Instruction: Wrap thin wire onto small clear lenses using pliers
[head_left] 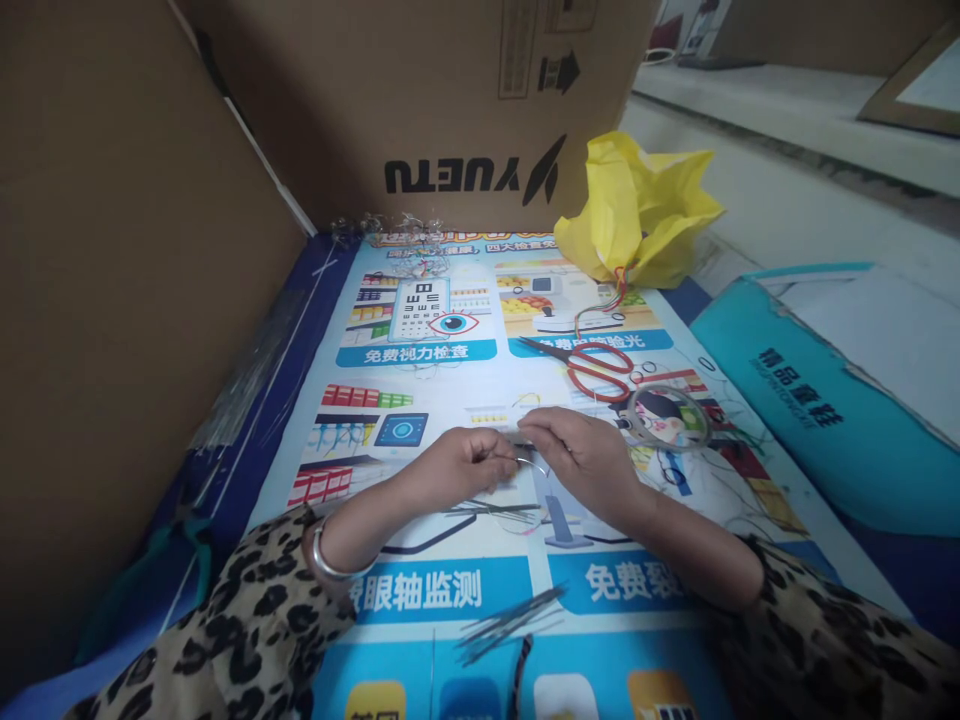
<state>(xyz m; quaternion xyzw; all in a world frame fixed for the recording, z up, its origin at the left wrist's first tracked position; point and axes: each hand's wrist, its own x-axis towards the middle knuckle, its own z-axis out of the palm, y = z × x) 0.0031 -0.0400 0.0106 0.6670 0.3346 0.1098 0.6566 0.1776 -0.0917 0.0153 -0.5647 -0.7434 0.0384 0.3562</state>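
Note:
My left hand [472, 462], with a silver bangle [337, 560] at its wrist, pinches a thin curved wire [534, 464] between thumb and fingertips. My right hand [581, 455] is beside it, fingers together and pointing left, over what seems a pale thin piece between the hands; what its fingertips hold is hidden. Short dark wires [495, 508] lie just below the hands. Nearer to me is another bundle of dark thin sticks or wires [510, 622]. Orange-handled scissors [600, 370] lie above my right hand, and a roll of clear tape [705, 418] is to its right.
A printed poster [450, 390] covers the table. Cardboard [450, 90] stands behind and at left. A yellow paper piece [637, 210] is at the back right, a teal box [810, 380] at right. Wires [251, 370] and teal-handled pliers [199, 550] lie at left.

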